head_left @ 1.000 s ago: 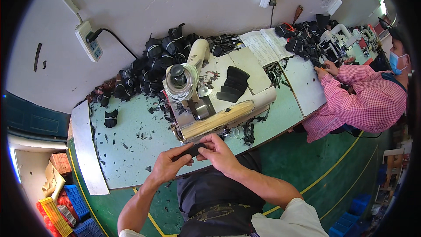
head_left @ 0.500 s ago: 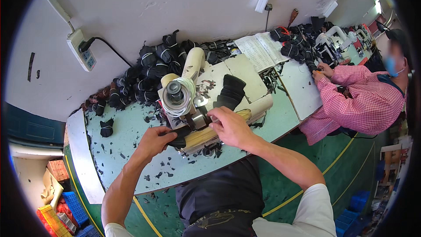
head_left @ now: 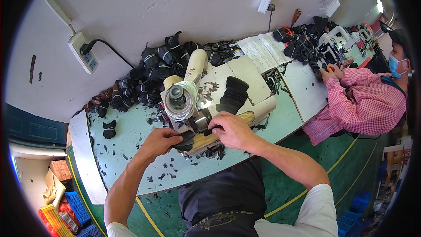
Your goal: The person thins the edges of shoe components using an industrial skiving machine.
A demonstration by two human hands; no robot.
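A cream-coloured bench machine (head_left: 195, 68) with a silver roller (head_left: 202, 122) and a loop of white cord round its top knob stands in front of me. My left hand (head_left: 158, 142) is closed on a small stack of black curved material pieces (head_left: 186, 141), left of the roller, over the machine's yellowed front edge (head_left: 205, 139). Just right of the roller, my right hand (head_left: 233, 131) pinches a black piece (head_left: 213, 130) between thumb and fingers. Behind that hand, a fanned pile of black pieces (head_left: 234, 92) lies on the machine's flat top.
Tied black bundles (head_left: 160, 59) are heaped along the wall, and one bundle (head_left: 109, 129) lies apart at left. Black scraps litter the pale green table (head_left: 131, 149). Written sheets (head_left: 263, 52) lie behind the machine. A co-worker in a pink checked top (head_left: 366, 101) works at right.
My right fingers have drawn together and now pinch a black piece beside the roller. My left hand stays on its stack. The whole view has shifted slightly.
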